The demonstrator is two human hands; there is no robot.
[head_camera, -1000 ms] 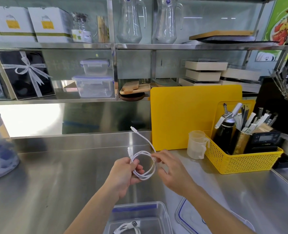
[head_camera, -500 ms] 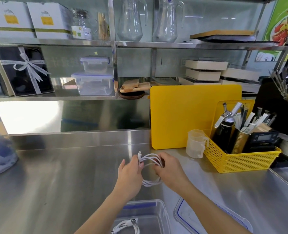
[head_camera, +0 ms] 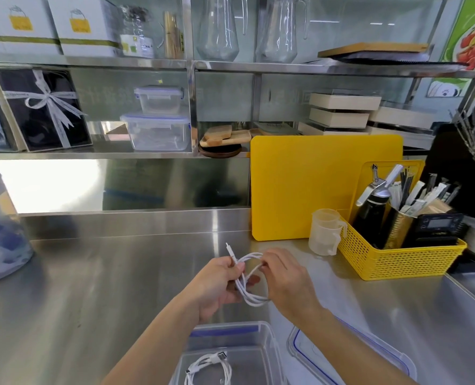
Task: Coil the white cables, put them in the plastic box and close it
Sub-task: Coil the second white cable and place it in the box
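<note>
A white cable (head_camera: pixel 248 284) is wound into a small coil above the steel counter, its plug end sticking up at the top left. My left hand (head_camera: pixel 216 287) grips the coil on its left side. My right hand (head_camera: pixel 283 279) pinches the loops on the right. Below my hands stands the clear plastic box (head_camera: pixel 266 343), open, with another coiled white cable (head_camera: pixel 208 369) lying inside. The box's clear lid with a blue seal (head_camera: pixel 369 357) lies flat on the counter just right of the box, partly under my right forearm.
A yellow cutting board (head_camera: pixel 314 184) leans against the back wall. Beside it are a small measuring cup (head_camera: pixel 325 232) and a yellow basket (head_camera: pixel 397 259) full of utensils. A large clear container (head_camera: pixel 0 232) stands at the far left. Shelves above hold boxes and jugs.
The loose tail of the cable has been wound into the coil. Both hands have closed in on the bundle and sunk slightly toward the box.
</note>
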